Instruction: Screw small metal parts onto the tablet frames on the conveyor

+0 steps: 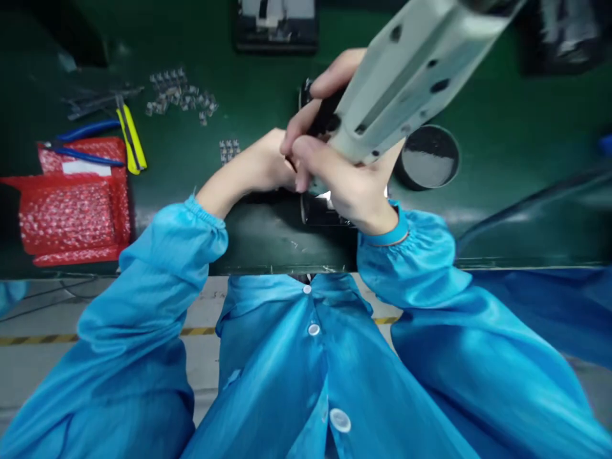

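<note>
the right hand (351,185) is clenched around the grip of a pale grey power tool (406,70), apparently a driver, that slants down from the upper right, and the left hand (268,167) has its fingers pinched at the tool's tip over a small dark part (322,213) lying on the green bench (268,236) just ahead of the blue coat. judged as a fastening step in hand: the next move calls for holding the part steady and keeping the tip square. loose small metal pieces (182,95) lie well apart at upper left.
</note>
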`<state>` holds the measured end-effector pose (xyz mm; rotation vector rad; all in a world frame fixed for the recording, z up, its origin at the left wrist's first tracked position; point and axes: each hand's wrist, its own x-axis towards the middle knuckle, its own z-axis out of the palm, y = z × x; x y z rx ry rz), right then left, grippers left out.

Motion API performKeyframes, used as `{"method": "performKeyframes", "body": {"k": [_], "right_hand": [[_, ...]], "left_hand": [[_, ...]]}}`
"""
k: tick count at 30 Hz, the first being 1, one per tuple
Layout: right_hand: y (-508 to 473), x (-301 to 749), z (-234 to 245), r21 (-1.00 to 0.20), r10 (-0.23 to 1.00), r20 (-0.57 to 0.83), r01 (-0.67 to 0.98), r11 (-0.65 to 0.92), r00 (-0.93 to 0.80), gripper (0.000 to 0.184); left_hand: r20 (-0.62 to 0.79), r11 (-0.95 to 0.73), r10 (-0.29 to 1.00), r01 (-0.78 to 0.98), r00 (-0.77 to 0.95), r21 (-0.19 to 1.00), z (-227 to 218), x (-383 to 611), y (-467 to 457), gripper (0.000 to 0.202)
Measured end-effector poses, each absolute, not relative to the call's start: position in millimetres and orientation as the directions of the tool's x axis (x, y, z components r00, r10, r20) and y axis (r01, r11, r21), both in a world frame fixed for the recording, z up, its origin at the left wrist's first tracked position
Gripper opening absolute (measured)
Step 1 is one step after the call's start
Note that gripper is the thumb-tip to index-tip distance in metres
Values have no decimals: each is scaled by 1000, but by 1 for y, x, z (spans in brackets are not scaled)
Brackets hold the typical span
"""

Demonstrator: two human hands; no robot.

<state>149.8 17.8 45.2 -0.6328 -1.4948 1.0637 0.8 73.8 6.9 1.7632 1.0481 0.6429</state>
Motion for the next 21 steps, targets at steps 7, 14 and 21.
{"method": "performKeyframes", "body": {"k": [7,14,21], "right_hand": [[36,239,55,-711,715,685,-90,698,140,42],[32,313,45,-747,664,639,111,655,388,27],[41,321,32,-726,641,653,95,681,403,23]], "left_hand": [[224,-646,660,391,717,656,31,9,7,40],[112,-862,456,407,883,303,18,38,60,42],[47,-373,918,820,393,435,21,87,239,59]]}}
